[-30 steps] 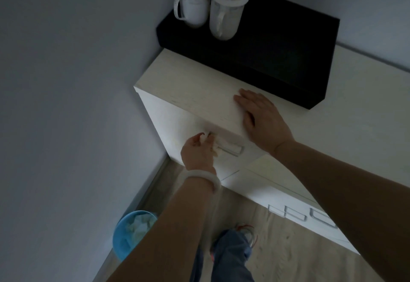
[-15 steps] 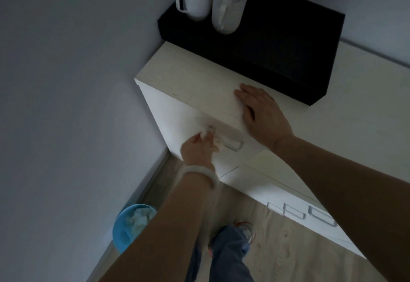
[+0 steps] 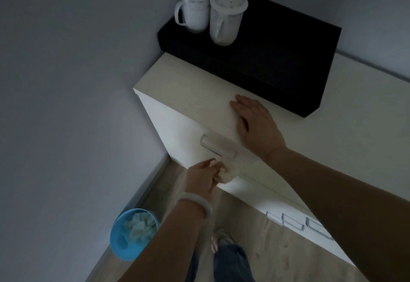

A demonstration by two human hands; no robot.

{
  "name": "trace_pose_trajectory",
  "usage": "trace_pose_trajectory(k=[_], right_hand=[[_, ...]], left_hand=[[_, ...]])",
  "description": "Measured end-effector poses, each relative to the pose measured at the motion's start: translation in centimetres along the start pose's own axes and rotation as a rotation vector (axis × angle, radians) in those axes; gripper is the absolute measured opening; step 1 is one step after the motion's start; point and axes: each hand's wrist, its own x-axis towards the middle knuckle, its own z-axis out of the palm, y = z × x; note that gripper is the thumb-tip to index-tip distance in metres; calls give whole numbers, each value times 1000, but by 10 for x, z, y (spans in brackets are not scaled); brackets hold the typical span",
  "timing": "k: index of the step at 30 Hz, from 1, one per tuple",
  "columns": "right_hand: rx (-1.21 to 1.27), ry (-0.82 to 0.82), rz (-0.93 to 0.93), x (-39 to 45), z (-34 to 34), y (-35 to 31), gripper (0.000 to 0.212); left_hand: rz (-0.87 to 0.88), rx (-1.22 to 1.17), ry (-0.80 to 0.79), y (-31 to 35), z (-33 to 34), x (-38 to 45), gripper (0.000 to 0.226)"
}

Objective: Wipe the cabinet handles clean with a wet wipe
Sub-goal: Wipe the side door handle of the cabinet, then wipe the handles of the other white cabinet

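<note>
One crumpled white wet wipe [image 3: 225, 174] sits bunched in the left hand [image 3: 203, 176], whose fingers curl round it and press it to the pale front of the cream wooden cabinet [image 3: 190, 95], just below the near end of the long silver bar handle [image 3: 218, 145]. That handle runs slantwise across the cabinet front, from about ten o'clock of the wipe up toward the cabinet's top edge. A pale smooth bangle [image 3: 195, 204] rings the left wrist.

At one o'clock from the wipe, the right hand [image 3: 255, 124] lies flat on the cabinet top, fingers straight and close together, palm down, holding nothing. Beyond it, at twelve o'clock, a flat black rectangular box [image 3: 277, 60] rests on the cabinet against the wall. Two white lidded mugs stand side by side on its far left corner: the left mug [image 3: 193, 6] and the right mug [image 3: 226, 18], each with a knob on the lid; what they hold cannot be seen.

Three small silver handles [image 3: 295, 222] show on a lower cabinet front at four o'clock from the wipe.

Down at seven o'clock, on the light wood floor [image 3: 277, 259] by the grey wall [image 3: 66, 104], a round blue plastic bin [image 3: 129, 235] holds a heap of crumpled white wipes [image 3: 140, 226].
</note>
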Motion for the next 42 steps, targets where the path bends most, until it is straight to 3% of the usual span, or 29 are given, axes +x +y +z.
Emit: trace_pose_trajectory(k=[7,13,17,20,22,25,27,32,35,42], right_hand=[[1,-7,-30,0,-1,-3,53],[-116,-90,-69,-6,-6,-9,58],[-171,-40,-139,-25,-9,-33,38],[-20,-44,-445,-60,-2,-77,19],[214,-219,-521,-84,2,-116,18],[458,-609,-412,-108,5,-179,30],[546,-765,-376,-119,7,-222,29],[580,-915,-517,-165,11,-324,13],[596,-1000,-561,-216,17,-385,11],[539,-1232,-782,-394,24,-527,14]], left_hand=[[186,176,210,8,-33,-10,33],[348,327,390,4,-47,-52,25],[436,407,507,-13,-61,-79,18],[440,369,598,-28,-77,-102,19],[447,340,661,-34,-91,-121,21],[484,277,743,-39,-123,-157,23],[511,241,785,-44,-149,-184,23],[554,106,848,-82,-225,-258,22],[574,48,901,-128,-279,-308,36],[459,-115,1213,-285,-404,-440,32]])
